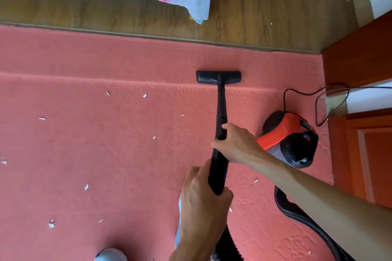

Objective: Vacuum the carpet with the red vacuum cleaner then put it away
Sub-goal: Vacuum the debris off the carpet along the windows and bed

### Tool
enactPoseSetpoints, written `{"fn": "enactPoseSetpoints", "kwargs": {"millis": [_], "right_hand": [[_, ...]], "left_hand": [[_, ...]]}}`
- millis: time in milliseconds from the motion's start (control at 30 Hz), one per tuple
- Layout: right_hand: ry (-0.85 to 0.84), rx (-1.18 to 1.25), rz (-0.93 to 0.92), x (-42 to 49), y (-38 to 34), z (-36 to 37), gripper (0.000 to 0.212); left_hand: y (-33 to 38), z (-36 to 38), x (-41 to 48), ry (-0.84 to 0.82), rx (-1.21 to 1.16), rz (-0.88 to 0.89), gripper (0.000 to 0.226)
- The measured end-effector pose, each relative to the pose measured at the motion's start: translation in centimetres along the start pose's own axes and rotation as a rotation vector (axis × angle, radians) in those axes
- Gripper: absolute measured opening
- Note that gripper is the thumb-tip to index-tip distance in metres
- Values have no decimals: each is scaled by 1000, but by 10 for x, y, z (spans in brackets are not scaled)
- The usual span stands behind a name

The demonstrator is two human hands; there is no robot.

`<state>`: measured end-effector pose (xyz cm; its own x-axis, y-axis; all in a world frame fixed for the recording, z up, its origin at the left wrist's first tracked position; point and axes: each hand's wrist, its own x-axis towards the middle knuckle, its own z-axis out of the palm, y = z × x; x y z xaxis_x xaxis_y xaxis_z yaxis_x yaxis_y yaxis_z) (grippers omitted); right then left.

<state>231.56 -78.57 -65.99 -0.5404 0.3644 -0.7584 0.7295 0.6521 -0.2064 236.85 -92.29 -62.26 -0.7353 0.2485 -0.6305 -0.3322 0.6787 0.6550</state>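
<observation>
— Red vacuum cleaner (288, 137)?
— One, sitting at the right edge of the carpet (106, 144), beside the door (364, 154); floor head (218, 77) flat on the pile, ahead.
— Hands?
— Two, both gripping: right hand (235, 144) curled round the wand (221, 108), arm reaching in from the right; left hand (203, 193) wrapped round the ribbed hose (218, 174) just below.
— Litter?
— Roughly a dozen white scraps (86, 187) (tiny, some blurred), mostly leftward.

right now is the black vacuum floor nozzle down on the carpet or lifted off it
Down: the wide black plastic floor nozzle lies flush on the salmon-pink carpet, with no gap showing beneath it.
</observation>
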Motion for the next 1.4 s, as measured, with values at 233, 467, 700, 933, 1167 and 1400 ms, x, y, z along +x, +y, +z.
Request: {"fn": "enactPoseSetpoints", "kwargs": {"millis": [233, 467, 700, 933, 1167, 1400], "right_hand": [[30, 59, -13, 23, -3, 11, 47], [98, 230, 32, 54, 13, 7, 61], [36, 416, 39, 9, 12, 34, 64], [-129, 522, 15, -79, -6, 108, 28], [-244, 391, -9, -148, -12, 170, 35], [-224, 388, -8, -158, 1, 181, 60]], "left_hand": [[-5, 6, 10, 32, 0, -64, 37], [0, 9, 26, 39, -107, -94, 31], [-31, 5, -20, 106, -192, -114, 46], [-89, -18, -105, 211, -154, -132, 9], [-136, -28, -191, 273, -174, -164, 4], [-151, -10, -207, 292, -204, -142, 7]]}}
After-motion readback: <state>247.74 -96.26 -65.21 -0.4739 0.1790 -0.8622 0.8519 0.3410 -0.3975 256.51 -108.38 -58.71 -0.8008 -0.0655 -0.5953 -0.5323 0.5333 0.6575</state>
